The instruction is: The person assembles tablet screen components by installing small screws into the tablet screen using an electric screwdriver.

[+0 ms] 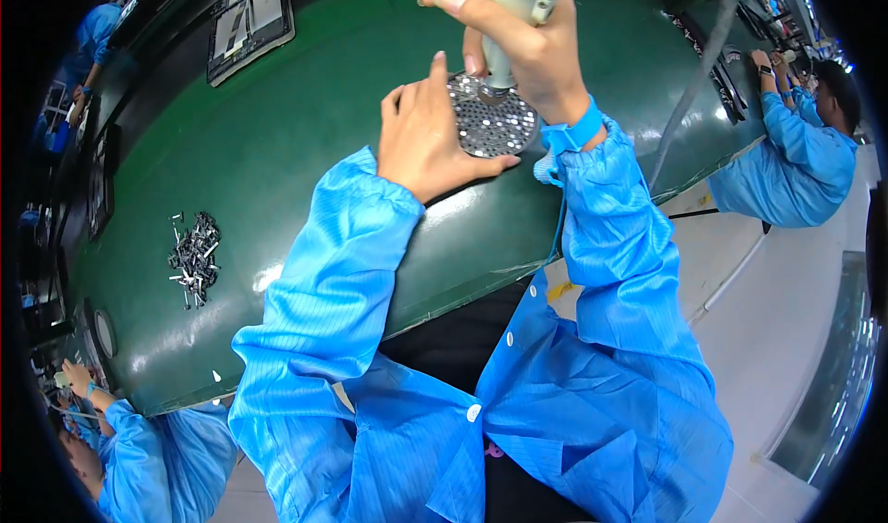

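Note:
My right hand [541, 51] grips a pale grey-green electric screwdriver [500, 59], held upright with its tip down. The tool's lower end stands over a round metal plate [495, 130] full of small holes, lying on the green mat [305, 144]. Whether the tip touches the plate is hidden. My left hand [425, 135] steadies the plate from its left and near side, thumb along the near rim and forefinger stretched forward, fingers apart. A blue wrist strap [573, 132] circles my right wrist, its cord running down toward me.
A pile of small black and silver parts [194, 257] lies left on the mat. Beyond it sits an open tablet-like frame [250, 24]. A grey cable [696, 84] hangs at the right. Co-workers in blue are at the right [795, 153] and lower left [157, 458].

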Demonstrator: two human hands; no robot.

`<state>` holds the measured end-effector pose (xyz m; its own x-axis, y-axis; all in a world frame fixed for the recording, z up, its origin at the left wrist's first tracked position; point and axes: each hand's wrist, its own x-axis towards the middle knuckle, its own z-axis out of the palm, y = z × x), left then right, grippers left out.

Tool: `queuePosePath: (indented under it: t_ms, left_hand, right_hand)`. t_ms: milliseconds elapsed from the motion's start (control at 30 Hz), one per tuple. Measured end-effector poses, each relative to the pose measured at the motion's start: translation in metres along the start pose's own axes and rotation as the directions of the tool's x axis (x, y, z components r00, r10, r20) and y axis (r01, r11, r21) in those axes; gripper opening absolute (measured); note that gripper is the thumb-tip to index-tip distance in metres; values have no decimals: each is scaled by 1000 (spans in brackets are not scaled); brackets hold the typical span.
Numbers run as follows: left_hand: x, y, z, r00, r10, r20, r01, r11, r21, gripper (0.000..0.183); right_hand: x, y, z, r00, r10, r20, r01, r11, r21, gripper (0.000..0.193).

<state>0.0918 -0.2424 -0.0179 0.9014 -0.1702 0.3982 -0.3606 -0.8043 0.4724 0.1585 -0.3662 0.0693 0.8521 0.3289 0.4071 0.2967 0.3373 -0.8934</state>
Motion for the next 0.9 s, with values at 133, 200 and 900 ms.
queuePosePath:
  t_ms: [133,200,900]
  left_hand:
    - [2,-28,-14,997,-51,-50,56,993,107,134]
    - [2,-33,-16,996,-63,-65,71,990,123,137]
    - [-232,9,-90,853,512,-95,-521,838,-163,31]
  right_hand:
    - [20,7,19,993,-113,15,114,991,-72,16]
    - [27,18,20,996,-87,33,90,989,-116,19]
    - [36,13,44,991,-119,69,123,991,-58,12]
